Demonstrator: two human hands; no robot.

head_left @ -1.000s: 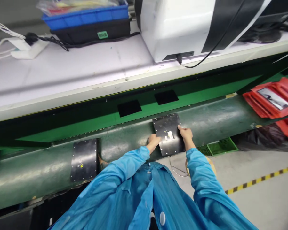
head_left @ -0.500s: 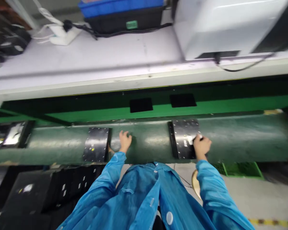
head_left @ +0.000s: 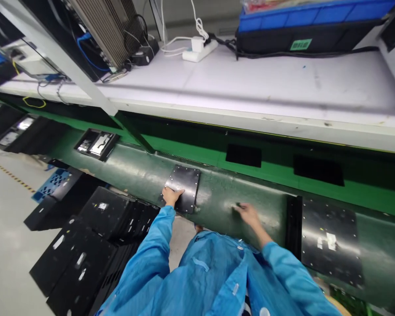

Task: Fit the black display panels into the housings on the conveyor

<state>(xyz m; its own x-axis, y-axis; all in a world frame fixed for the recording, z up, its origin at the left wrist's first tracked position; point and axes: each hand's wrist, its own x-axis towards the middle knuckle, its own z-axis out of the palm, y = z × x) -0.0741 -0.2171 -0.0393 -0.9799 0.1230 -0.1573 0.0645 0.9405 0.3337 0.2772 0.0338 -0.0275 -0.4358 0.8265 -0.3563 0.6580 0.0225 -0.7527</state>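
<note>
A flat black panel (head_left: 188, 182) with small bright dots along its edges lies on the green conveyor belt. My left hand (head_left: 171, 196) rests on its near left part, thumb stretched out over the surface. To the right, my right hand (head_left: 250, 215) is over the bare belt with its fingers pinched together. A small dark object (head_left: 239, 205) shows at those fingertips, too small and blurred to name. Right of that hand lies a second black panel (head_left: 331, 250) with white labels, apart from it.
An opened black case (head_left: 97, 144) with bright parts sits farther left on the green belt (head_left: 131, 164). Stacks of black cases (head_left: 102, 210) stand at the near left. Beyond the belt a white shelf (head_left: 217, 87) carries a power strip (head_left: 200, 50) and a blue bin (head_left: 316, 15).
The view has turned to the left. My left hand has moved from the bare belt onto the left panel. My right hand has come away from the right panel, moving left.
</note>
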